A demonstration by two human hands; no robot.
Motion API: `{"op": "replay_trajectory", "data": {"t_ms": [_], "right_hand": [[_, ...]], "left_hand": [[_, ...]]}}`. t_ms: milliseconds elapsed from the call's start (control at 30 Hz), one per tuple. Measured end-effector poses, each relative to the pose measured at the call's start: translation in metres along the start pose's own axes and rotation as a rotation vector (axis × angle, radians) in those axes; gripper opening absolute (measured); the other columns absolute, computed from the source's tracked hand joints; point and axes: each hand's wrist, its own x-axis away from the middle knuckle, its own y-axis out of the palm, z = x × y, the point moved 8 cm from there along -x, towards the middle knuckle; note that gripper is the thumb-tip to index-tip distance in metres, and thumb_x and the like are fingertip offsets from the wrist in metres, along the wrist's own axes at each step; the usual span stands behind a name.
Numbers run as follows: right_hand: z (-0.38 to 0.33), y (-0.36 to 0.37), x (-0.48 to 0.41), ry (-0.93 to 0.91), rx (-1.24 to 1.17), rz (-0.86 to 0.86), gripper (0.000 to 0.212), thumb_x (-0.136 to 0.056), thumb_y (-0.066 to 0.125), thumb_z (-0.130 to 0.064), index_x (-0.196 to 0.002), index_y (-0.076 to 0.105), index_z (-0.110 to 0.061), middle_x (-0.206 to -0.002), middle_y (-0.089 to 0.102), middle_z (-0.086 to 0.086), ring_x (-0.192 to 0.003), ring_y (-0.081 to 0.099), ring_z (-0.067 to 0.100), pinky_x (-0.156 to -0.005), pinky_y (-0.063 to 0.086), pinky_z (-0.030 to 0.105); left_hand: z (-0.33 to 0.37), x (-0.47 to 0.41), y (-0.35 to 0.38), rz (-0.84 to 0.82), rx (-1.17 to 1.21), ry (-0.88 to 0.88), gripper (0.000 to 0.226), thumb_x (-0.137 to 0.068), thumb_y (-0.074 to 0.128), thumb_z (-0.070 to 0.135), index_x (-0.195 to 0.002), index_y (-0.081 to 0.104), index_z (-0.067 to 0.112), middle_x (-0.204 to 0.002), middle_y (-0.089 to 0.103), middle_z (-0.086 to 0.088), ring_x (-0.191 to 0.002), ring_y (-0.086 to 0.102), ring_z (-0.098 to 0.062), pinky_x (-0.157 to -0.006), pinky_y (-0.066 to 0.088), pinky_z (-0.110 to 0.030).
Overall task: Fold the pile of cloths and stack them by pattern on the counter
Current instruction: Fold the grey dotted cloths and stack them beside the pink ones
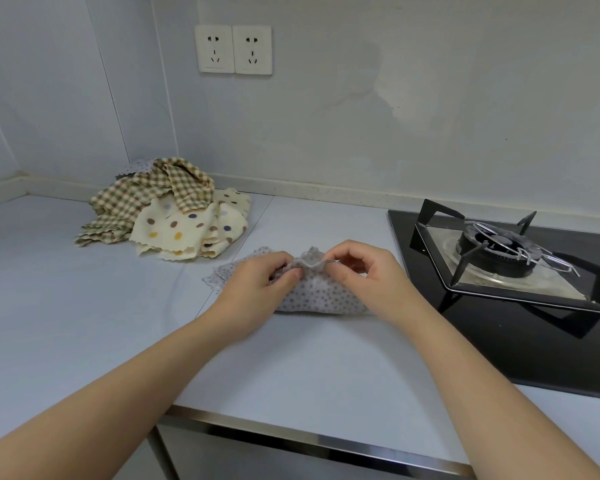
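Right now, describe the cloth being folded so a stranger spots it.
Find the black gas stove at right. Just left of it, the left hand and right hand pinch a cloth. Unlike the checked cloths and big-dotted cloths piled behind, it is pale grey with tiny dots.

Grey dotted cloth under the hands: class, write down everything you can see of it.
The grey dotted cloth is thin, soft-looking fabric, pale grey with small dark dots and a scalloped edge. It lies partly folded on the counter, left of the stove. The left hand and right hand each pinch its raised, bunched top edge.
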Motion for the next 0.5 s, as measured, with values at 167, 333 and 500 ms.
{"op": "replay_trajectory", "data": {"t_ms": [167,333,500], "right_hand": [[0.003,0.000,0.000,0.037,0.002,0.022,0.013,-0.086,0.069,-0.010,-0.080,0.073,-0.021,-0.082,0.073,-0.007,-0.080,0.067,0.014,-0.080,0.054,0.032],[-0.001,-0.004,0.000,0.011,-0.031,0.063,0.023,-0.083,0.070,-0.003,-0.074,0.072,-0.024,-0.081,0.073,-0.010,-0.077,0.067,0.012,-0.076,0.055,0.028],[-0.001,-0.005,-0.002,0.007,-0.104,0.083,0.026,-0.082,0.071,0.000,-0.071,0.070,-0.024,-0.079,0.072,-0.009,-0.072,0.065,0.010,-0.070,0.052,0.023]], "left_hand": [[0.012,0.005,-0.004,0.039,0.097,0.073,0.025,-0.089,0.064,0.017,-0.098,0.048,0.034,-0.086,0.061,0.015,-0.070,0.055,-0.016,-0.064,0.046,-0.028],[0.022,0.009,-0.008,0.068,-0.068,0.170,0.019,-0.087,0.066,0.020,-0.087,0.053,0.033,-0.089,0.060,0.013,-0.081,0.053,-0.014,-0.071,0.044,-0.029],[0.018,0.008,-0.011,0.111,-0.105,0.140,0.018,-0.086,0.068,0.025,-0.077,0.056,0.034,-0.079,0.062,0.017,-0.080,0.053,-0.005,-0.073,0.044,-0.025]]}}
